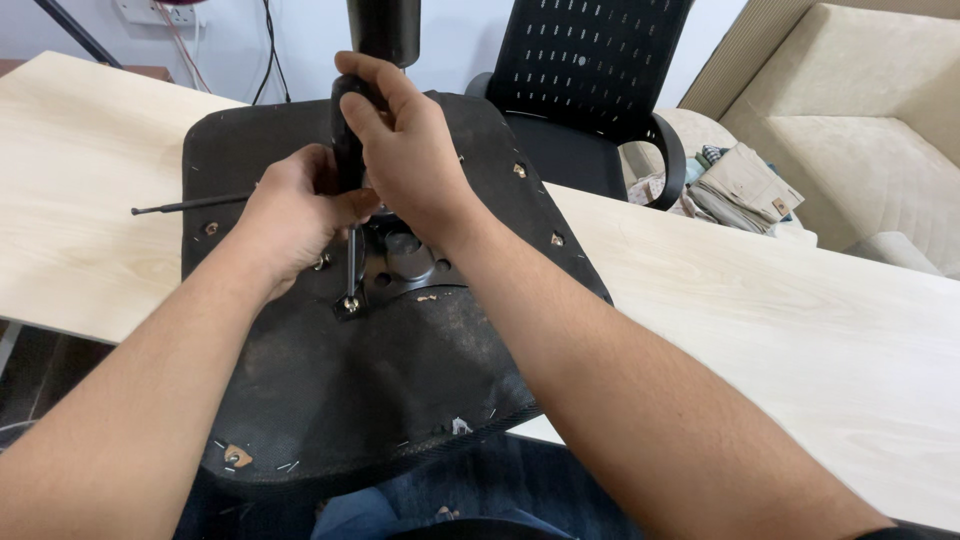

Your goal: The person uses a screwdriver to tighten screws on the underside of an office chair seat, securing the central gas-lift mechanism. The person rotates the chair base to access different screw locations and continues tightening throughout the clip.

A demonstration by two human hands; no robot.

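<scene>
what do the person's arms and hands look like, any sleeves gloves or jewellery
Both forearms are bare from the bottom edge of the view up to the wrist. The left hand and right hand are bare too: no gloves, no watch, no rings or bands visible. A dark strip at the lower right corner may be a sleeve edge; unclear.

Bright, even indoor light, sharp in the middle.

Soft diffuse light, no hard shadows; faint shade under the hands [400, 150] on the seat base [350, 380]. Pale desk [800, 340] is bright w/ mild glare, near washed out at far left. Black seat holds little detail in dark areas. Forearms at bottom edge slightly soft & stretched by wide-angle lens. Bkgd a bit soft.
</scene>
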